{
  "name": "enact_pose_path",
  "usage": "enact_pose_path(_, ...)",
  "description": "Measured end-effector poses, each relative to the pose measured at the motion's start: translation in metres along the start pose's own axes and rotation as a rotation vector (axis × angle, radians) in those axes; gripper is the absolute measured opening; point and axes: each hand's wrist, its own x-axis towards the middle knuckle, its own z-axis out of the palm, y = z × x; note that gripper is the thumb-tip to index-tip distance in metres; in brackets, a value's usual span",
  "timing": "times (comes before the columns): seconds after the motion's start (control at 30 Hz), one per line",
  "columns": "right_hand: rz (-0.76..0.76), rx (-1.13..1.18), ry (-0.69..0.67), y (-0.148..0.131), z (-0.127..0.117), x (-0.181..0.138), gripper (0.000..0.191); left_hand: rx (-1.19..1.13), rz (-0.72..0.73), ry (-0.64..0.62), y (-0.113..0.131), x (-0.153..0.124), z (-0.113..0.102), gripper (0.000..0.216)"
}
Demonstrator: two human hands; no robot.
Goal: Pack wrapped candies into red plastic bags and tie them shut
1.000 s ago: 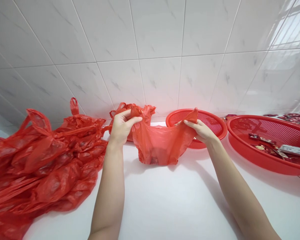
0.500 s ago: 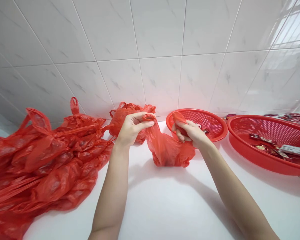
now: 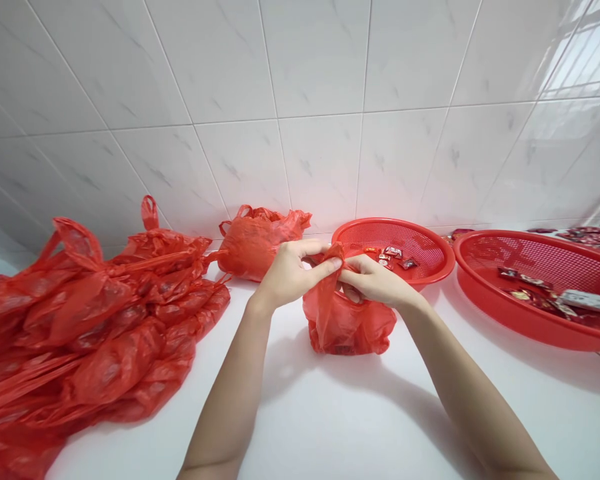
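A small red plastic bag hangs from both hands at the middle of the white table, its bulging bottom at or just above the surface. My left hand pinches one of its handles between thumb and fingers. Close beside it, my right hand grips the other handle, with the fingers partly hidden behind the plastic. The two handles meet and cross between my hands. Something dark shows faintly through the bag's bottom; I cannot make out what.
Many filled red bags are heaped on the left. Another red bag stands against the tiled wall. On the right are two red baskets, a smaller one and a larger one, holding small wrapped packets.
My hands have come together from either side, bringing the bag's two handles to the middle. Wrapped pieces in the smaller basket now show more clearly.
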Motion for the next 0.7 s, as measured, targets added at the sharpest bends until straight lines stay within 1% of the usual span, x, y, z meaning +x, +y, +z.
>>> enact_pose_path(0.13, -0.084, -0.080, -0.026, -0.007, -0.003, -0.005, 0.014, 0.033, -0.074, 0.094, -0.002, 0.002, 0.003, 0.017)
enact_pose_path(0.23, -0.147, -0.140, -0.032, -0.008, -0.005, -0.006, 0.017, 0.020, -0.117, 0.174, -0.007, 0.003, 0.003, 0.023)
enact_pose_path(0.3, -0.190, -0.175, 0.021, -0.007, -0.005, -0.005, 0.021, 0.012, -0.143, 0.204, -0.011, 0.004, 0.004, 0.027)
enact_pose_path(0.4, -0.207, -0.178, 0.104, -0.006, -0.004, -0.002, 0.020, -0.017, -0.162, 0.185, -0.014, 0.005, 0.006, 0.027)
enact_pose_path(0.47, -0.198, -0.174, 0.108, -0.005, -0.002, -0.001, 0.018, -0.057, -0.156, 0.157, -0.014, 0.006, 0.007, 0.027)
enact_pose_path(0.53, -0.185, -0.183, 0.102, -0.004, -0.001, 0.000, 0.020, -0.080, -0.145, 0.132, -0.013, 0.006, 0.006, 0.027)
enact_pose_path(0.63, -0.155, -0.176, 0.116, 0.000, 0.000, 0.002, 0.028, -0.018, -0.117, 0.082, -0.011, 0.004, 0.000, 0.031)
enact_pose_path(0.7, -0.130, -0.149, 0.143, 0.002, -0.001, 0.004, 0.032, 0.038, -0.107, 0.014, -0.010, 0.002, -0.006, 0.040)
